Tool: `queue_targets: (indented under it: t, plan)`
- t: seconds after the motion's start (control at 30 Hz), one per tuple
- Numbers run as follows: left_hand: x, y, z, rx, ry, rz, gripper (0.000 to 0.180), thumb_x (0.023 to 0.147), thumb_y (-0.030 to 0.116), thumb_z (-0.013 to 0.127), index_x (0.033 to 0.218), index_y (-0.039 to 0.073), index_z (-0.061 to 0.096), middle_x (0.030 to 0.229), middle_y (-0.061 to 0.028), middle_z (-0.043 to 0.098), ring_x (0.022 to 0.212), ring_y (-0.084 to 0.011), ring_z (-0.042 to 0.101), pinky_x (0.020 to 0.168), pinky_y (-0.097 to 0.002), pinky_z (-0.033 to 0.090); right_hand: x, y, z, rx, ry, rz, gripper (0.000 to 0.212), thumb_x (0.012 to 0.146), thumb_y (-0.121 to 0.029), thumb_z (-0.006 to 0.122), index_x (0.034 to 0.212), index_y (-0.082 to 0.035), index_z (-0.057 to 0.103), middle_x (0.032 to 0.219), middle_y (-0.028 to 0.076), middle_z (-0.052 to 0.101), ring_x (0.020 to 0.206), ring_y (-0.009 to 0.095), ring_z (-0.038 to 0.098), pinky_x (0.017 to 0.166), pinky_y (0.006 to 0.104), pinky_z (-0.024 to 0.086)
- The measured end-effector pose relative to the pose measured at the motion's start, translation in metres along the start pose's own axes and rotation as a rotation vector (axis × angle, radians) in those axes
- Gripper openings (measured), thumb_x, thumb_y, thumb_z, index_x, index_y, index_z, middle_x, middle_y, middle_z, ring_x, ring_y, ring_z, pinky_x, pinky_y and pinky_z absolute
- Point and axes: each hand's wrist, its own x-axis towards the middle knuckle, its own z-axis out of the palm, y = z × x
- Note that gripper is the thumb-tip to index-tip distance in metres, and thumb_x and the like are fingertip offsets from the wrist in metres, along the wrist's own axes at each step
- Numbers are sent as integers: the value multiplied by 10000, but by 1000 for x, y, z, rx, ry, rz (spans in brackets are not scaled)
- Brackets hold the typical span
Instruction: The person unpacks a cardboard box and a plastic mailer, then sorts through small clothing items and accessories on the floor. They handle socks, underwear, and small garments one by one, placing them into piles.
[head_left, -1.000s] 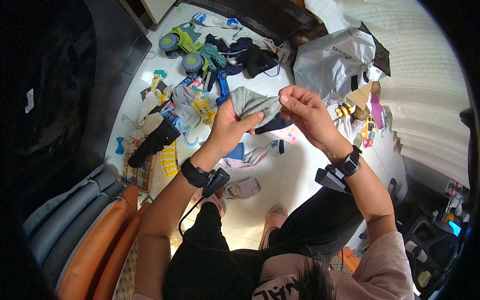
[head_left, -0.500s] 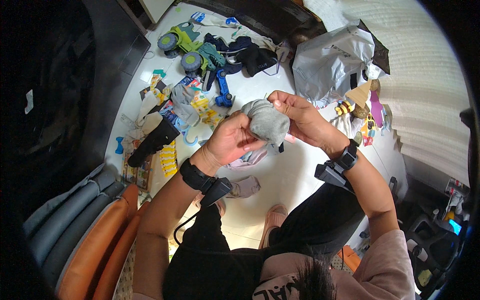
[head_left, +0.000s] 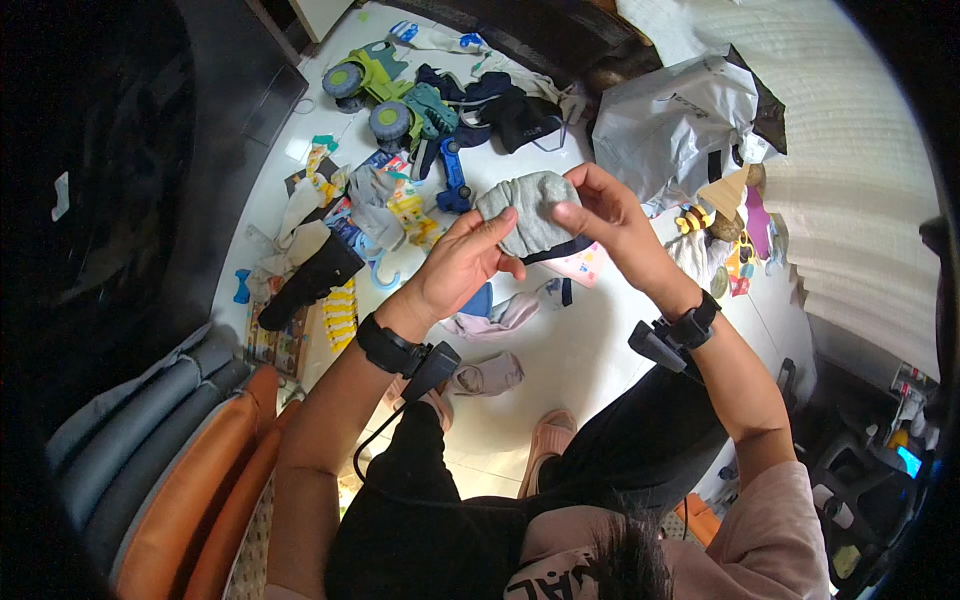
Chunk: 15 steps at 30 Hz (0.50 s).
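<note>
Between my hands, above the floor, is a soft grey cloth bundle [head_left: 535, 205] with a dark navy band along its lower right edge; folded over as it is, I cannot tell what garment it is. My left hand [head_left: 455, 265] grips its left side, thumb on top and fingers underneath. On the right, my right hand [head_left: 610, 220] holds the upper right edge, its thumb over the cloth and the fingers curled behind. Under the bundle, pink cloth [head_left: 497, 318] and a pink printed sheet [head_left: 580, 265] lie on the floor.
Beyond my hands are a green toy truck [head_left: 385, 95], a blue toy car [head_left: 453, 175], a black cap [head_left: 522, 118] and a silver plastic bag [head_left: 670, 125]. Scattered clothes and a black tube-like item [head_left: 312, 282] lie left. Orange and grey cushions [head_left: 195, 485] stand lower left.
The grey bundle has turned and flattened, bringing its dark navy band into view. My right thumb has moved onto its face; my left thumb now presses on top.
</note>
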Motion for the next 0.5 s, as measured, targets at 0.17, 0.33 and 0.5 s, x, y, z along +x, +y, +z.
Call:
queue_targets:
  t: [0.17, 0.33, 0.5]
  plan:
    - [-1, -8, -10, -13, 207, 73, 207, 1031, 300, 654, 1133, 119, 662, 1071, 24, 676, 861, -86, 614, 689, -293, 518, 7, 5, -18, -28, 222, 18, 139, 1034, -218, 641, 992, -86, 640, 868, -67, 588, 778, 26, 513, 691, 226, 429]
    - [1, -8, -21, 157, 457, 164, 160, 994, 287, 717, 1051, 143, 682, 874, 91, 607, 684, -22, 470, 583, -229, 359, 16, 3, -50, 161, 437, -37, 202, 1095, -288, 522, 1040, -121, 622, 895, -46, 640, 787, 64, 579, 735, 241, 459]
    - [5, -11, -18, 280, 649, 194, 238, 948, 305, 774, 811, 126, 697, 730, 88, 586, 601, -14, 421, 550, -213, 355, 21, 8, -51, 150, 462, -64, 209, 1099, -295, 521, 1037, -118, 614, 882, -58, 629, 760, 36, 535, 687, 222, 417]
